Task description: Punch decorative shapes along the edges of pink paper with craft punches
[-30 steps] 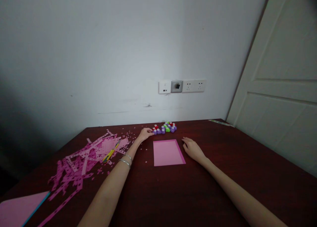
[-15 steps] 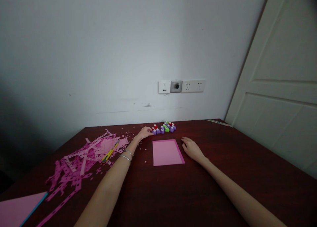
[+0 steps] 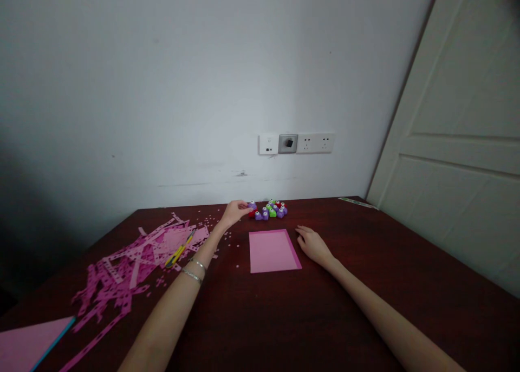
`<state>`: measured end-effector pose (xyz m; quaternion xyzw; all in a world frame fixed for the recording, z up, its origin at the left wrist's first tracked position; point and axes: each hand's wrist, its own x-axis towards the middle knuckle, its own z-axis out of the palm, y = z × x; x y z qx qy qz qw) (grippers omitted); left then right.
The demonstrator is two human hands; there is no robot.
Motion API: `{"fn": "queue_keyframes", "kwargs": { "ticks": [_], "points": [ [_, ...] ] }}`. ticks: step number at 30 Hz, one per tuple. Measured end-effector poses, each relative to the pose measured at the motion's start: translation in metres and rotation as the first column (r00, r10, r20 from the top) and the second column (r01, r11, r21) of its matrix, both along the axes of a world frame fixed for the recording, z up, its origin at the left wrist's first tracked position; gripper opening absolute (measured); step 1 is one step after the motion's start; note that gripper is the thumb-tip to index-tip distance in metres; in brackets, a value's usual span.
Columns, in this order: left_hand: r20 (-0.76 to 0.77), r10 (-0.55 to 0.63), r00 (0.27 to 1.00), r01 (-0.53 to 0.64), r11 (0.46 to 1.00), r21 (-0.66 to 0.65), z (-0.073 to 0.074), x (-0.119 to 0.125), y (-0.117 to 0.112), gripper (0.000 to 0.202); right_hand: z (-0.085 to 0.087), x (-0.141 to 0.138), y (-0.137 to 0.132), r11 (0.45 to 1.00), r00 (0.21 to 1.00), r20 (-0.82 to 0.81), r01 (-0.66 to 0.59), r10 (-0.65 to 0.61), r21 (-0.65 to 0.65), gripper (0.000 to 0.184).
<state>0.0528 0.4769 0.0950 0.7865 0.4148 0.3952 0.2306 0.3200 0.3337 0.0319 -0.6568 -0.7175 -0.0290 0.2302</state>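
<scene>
My left hand [image 3: 236,212] is closed on a small purple craft punch [image 3: 252,204] with a white round top, lifted a little above the table at the back. A red punch [image 3: 252,214] sits just beneath it, partly hidden by my fingers. Several more purple, green and red punches [image 3: 272,213] stand in a cluster to the right. In front of them lies a light pink sheet of paper [image 3: 272,251], with a darker pink edge showing at its top and right. My right hand [image 3: 313,244] rests on the table beside the sheet's right edge, fingers stretched out and holding nothing.
At left, punched pink paper strips [image 3: 117,277] lie in a heap, with a yellow utility knife [image 3: 179,251] on it and tiny paper bits around. A pink pad with a blue edge [image 3: 36,339] is at front left. A ruler-like strip [image 3: 358,202] lies back right.
My left hand has raised the purple punch from the left end of the cluster, uncovering part of the red one. My right hand stays in place.
</scene>
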Motion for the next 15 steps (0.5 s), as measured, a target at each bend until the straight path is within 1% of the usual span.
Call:
{"fn": "queue_keyframes", "kwargs": {
  "ticks": [2,4,8,11,12,13,15],
  "points": [
    [0.019,-0.028,0.999,0.027,0.999,0.044,0.007,0.001,-0.015,0.034,-0.001,0.0,0.0,1.0,1.0,0.004,-0.005,0.005,0.0,0.041],
    [0.027,-0.033,0.999,0.031,0.997,0.074,0.009,0.001,-0.027,0.033,-0.002,0.0,0.001,1.0,1.0,0.004,-0.008,0.008,0.0,0.041],
    [0.002,-0.029,1.0,0.029,0.995,0.092,0.001,0.002,-0.043,0.028,0.001,0.002,-0.001,1.0,1.0,-0.012,0.0,0.0,0.004,0.04],
    [0.013,-0.04,0.999,0.039,0.996,0.082,-0.004,0.005,-0.05,0.025,0.013,-0.002,-0.006,0.999,0.999,-0.04,0.019,-0.017,0.034,0.038],
    [0.019,-0.043,0.999,0.042,0.996,0.076,-0.004,0.007,-0.053,0.024,0.018,-0.006,-0.008,0.998,0.998,-0.062,0.02,-0.016,0.053,0.038],
    [0.023,-0.046,0.999,0.045,0.997,0.07,-0.004,0.009,-0.056,0.024,0.024,-0.011,-0.01,0.996,0.992,-0.123,-0.004,0.015,0.088,0.037],
    [0.035,-0.04,0.999,0.038,0.998,0.056,-0.004,0.015,-0.063,0.023,0.032,-0.027,-0.013,0.989,0.951,-0.294,-0.062,0.1,0.135,0.035]
  ]
}}
